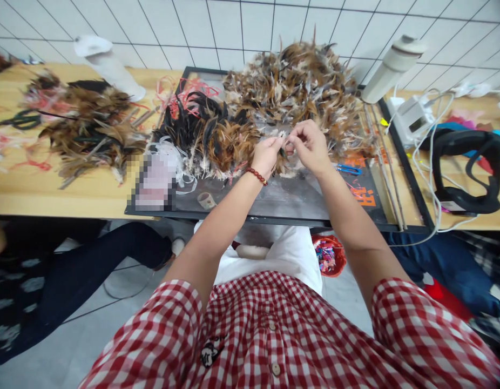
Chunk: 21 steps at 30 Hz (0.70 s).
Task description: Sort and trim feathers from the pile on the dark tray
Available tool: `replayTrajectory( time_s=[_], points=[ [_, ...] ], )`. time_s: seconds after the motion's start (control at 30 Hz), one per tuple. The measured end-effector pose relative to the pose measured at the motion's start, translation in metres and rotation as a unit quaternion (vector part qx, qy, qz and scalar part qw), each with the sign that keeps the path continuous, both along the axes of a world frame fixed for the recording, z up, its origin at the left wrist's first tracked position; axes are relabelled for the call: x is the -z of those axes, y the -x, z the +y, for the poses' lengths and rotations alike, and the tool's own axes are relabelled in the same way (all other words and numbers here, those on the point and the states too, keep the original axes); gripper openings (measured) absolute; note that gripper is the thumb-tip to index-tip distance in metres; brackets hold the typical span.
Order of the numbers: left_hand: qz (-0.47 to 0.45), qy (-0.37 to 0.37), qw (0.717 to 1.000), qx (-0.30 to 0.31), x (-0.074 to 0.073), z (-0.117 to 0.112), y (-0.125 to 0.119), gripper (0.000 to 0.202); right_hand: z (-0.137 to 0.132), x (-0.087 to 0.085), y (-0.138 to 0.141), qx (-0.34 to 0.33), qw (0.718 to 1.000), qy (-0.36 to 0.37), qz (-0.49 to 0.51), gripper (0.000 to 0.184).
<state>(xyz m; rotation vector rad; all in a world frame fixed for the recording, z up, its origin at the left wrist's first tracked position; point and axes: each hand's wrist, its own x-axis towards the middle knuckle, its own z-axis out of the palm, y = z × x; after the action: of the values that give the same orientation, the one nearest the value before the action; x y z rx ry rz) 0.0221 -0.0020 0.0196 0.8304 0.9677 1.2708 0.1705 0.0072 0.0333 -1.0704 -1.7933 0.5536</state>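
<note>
My left hand (267,155), with a red bead bracelet at the wrist, is closed in a pinch. A small pale feather tuft (281,134) shows at its fingertips. Close beside it, my right hand (312,147) has thumb and fingers pressed together; what lies between them is too small to make out. Both hands are above a dark, black-rimmed tray (274,202). Behind them rises a large heap of brown and grey feathers (302,81). Brown feathers (229,141) and black feathers (185,120) lie to the left of my hands.
More feathers (92,127) and scissors (21,120) lie at left. White ribbon (169,154), a tape roll (206,200) and a blue clip-like tool (348,169) are on the tray. A bottle (393,67), thin sticks (390,173), cables and a black headset strap (466,167) occupy the right. People sit either side.
</note>
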Motion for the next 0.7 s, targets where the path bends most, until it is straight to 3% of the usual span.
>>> replayTrajectory(
  time_s=[0.27, 0.4, 0.57, 0.7],
  points=[
    [0.04, -0.031, 0.998, 0.047, -0.004, -0.006, -0.001, 0.04, 0.003, 0.002, -0.001, 0.008, 1.0, -0.013, 0.008, 0.047],
    [0.028, -0.017, 0.999, 0.041, -0.005, -0.005, -0.001, 0.035, 0.011, 0.007, -0.01, 0.065, 0.998, -0.015, -0.001, 0.044],
    [-0.005, 0.027, 0.999, -0.041, -0.009, 0.0, 0.002, 0.027, 0.023, 0.021, -0.032, 0.107, 0.983, -0.007, -0.148, 0.032],
    [-0.015, 0.037, 0.997, -0.062, -0.009, 0.004, 0.004, 0.026, 0.025, 0.033, -0.034, 0.109, 0.962, -0.01, -0.252, 0.032]
  ],
)
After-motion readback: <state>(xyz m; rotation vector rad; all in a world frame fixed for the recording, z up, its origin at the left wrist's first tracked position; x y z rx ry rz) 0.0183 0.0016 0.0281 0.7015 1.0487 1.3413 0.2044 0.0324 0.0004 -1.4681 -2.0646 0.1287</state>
